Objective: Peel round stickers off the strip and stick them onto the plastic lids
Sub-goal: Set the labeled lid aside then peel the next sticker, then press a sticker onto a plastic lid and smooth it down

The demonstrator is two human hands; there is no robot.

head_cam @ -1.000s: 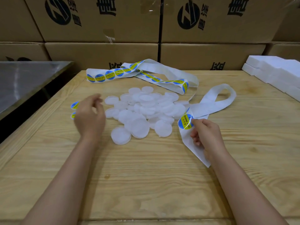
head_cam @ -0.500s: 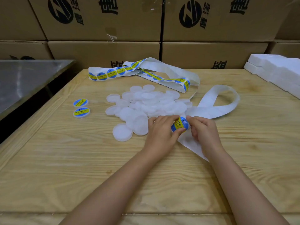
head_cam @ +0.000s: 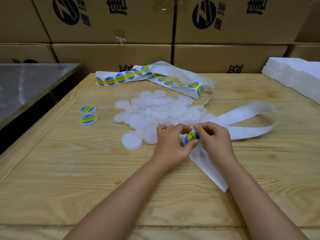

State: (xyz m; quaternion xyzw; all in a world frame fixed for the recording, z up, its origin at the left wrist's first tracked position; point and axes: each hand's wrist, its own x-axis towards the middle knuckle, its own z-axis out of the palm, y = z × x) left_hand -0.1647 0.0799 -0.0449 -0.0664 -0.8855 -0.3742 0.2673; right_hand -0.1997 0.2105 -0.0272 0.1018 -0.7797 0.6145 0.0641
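A blue and yellow round sticker (head_cam: 191,138) sits between my two hands at the bent end of the white backing strip (head_cam: 242,118). My left hand (head_cam: 170,143) pinches the sticker with thumb and fingers. My right hand (head_cam: 215,141) grips the strip just right of it, fingers curled over the paper. A pile of several bare white plastic lids (head_cam: 161,111) lies just beyond my hands. Two lids with stickers on them (head_cam: 87,109) (head_cam: 88,119) lie apart at the left. The strip's full part (head_cam: 119,78) loops at the back.
The wooden table (head_cam: 86,170) has a raised edge on the left, with a metal surface (head_cam: 26,87) beyond it. Cardboard boxes (head_cam: 112,23) wall off the back. White foam blocks (head_cam: 294,73) sit at the back right. The strip's loose tail (head_cam: 211,170) lies under my right forearm.
My left hand came from the two stickered lids at the left across to the sticker on the strip and now pinches it. My right hand stayed on the strip.
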